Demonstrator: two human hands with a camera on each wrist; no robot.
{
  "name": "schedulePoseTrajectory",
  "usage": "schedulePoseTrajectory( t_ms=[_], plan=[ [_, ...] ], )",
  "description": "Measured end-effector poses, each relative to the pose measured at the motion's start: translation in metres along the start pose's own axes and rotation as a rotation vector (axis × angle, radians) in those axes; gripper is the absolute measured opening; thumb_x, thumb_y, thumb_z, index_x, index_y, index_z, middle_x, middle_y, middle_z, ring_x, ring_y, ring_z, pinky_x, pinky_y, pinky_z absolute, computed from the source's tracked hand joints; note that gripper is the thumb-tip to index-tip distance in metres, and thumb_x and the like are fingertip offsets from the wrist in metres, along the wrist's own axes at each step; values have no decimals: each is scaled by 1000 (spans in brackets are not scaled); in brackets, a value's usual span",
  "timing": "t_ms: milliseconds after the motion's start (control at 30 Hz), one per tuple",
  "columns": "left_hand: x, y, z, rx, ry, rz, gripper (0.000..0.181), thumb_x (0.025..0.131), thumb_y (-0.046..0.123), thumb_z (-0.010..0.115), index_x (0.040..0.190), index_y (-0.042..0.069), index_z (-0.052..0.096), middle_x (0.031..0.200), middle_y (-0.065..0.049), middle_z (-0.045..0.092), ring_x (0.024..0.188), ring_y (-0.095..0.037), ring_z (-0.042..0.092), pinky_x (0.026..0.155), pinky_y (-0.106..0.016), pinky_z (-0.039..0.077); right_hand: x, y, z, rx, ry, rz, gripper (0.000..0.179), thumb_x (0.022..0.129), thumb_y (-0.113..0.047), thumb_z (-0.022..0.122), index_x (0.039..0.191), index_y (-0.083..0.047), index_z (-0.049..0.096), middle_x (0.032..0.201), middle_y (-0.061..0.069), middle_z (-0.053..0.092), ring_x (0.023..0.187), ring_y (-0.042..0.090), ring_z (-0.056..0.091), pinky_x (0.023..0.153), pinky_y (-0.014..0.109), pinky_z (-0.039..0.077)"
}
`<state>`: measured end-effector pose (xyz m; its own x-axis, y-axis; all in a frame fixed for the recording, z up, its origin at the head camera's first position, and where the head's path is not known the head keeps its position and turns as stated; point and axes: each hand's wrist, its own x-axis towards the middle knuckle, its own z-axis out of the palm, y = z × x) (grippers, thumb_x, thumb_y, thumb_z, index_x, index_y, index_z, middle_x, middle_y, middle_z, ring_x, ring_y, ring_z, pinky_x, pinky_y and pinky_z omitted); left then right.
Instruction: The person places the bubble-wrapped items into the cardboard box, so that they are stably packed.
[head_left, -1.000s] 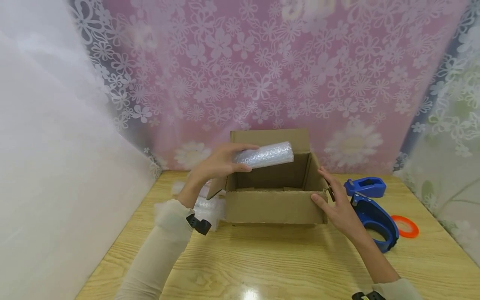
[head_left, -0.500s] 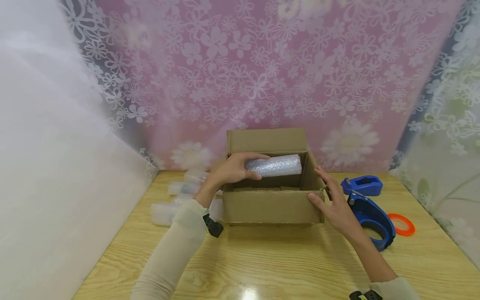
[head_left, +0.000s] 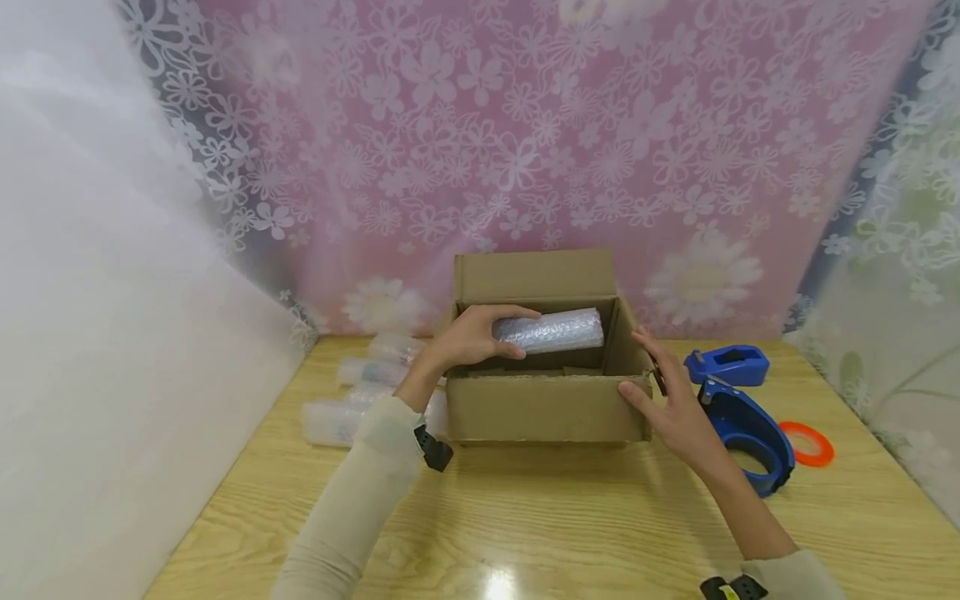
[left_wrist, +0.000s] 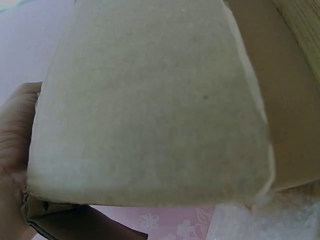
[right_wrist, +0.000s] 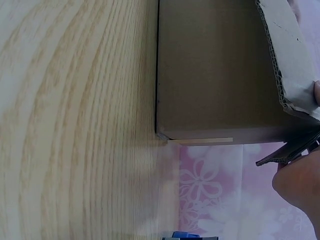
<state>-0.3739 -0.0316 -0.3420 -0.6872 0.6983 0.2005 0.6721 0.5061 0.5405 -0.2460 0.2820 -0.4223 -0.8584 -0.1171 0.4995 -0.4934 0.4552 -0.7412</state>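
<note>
An open cardboard box [head_left: 547, 410] stands on the table, its back flap raised. My left hand [head_left: 468, 335] reaches over the box's left side and grips a bubble-wrapped roll [head_left: 558, 331] by its left end, thumb in front. The roll lies level across the box's opening, slightly below the top of the back wall. At the right front corner my right hand [head_left: 678, 408] holds the box, thumb on the front flap and fingers on the right side. In the left wrist view a cardboard flap [left_wrist: 150, 100] covers most of the hand and hides the roll.
Several clear bubble-wrapped bundles [head_left: 330, 422] lie left of the box. To the right are a blue tape dispenser [head_left: 727, 365], a larger blue dispenser with a round opening [head_left: 750, 442] and an orange ring [head_left: 821, 450]. A flowered curtain [head_left: 517, 150] hangs behind.
My left hand has brought the bubble-wrapped roll right and down, from above the box's left part into its opening; over the last half second it barely moves. The right hand stays on the corner.
</note>
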Motion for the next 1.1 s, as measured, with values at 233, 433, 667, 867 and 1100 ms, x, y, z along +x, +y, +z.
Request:
schedulePoseTrajectory(
  t_ms=[233,433,667,867,1100],
  plan=[
    [1,-1,5,-1,-18,-26,60,90,32,82,146,33,61,151,7,58,140,-18,52,115,-40,45,1,-1,-2,3,-14,0,74,103,-9,65,166,-21,28,174,7,14,158,40,9,114,81,14],
    [5,-1,9,18,-6,-30,59,89,32,83,144,34,63,150,8,58,140,-17,52,115,-38,44,2,1,-4,2,-16,1,74,104,-9,65,166,-23,27,174,6,13,158,40,9,114,81,14],
    [4,1,10,25,-42,-41,60,89,28,83,145,30,63,152,2,57,142,-20,51,116,-39,43,-1,2,-3,21,-17,8,74,104,-8,64,166,-24,27,174,11,13,158,40,8,114,81,13],
    [4,-2,6,23,-5,-37,59,90,24,83,146,28,62,153,1,56,136,-23,55,114,-41,45,1,0,0,20,-14,11,74,104,-9,64,166,-25,26,174,6,13,158,40,9,114,81,13],
    [0,-6,4,-63,53,-37,57,93,17,80,146,27,61,157,-3,52,145,-28,46,117,-50,42,1,1,2,24,-12,26,74,104,-10,63,167,-25,26,174,-3,13,158,42,8,115,80,13]
  ],
)
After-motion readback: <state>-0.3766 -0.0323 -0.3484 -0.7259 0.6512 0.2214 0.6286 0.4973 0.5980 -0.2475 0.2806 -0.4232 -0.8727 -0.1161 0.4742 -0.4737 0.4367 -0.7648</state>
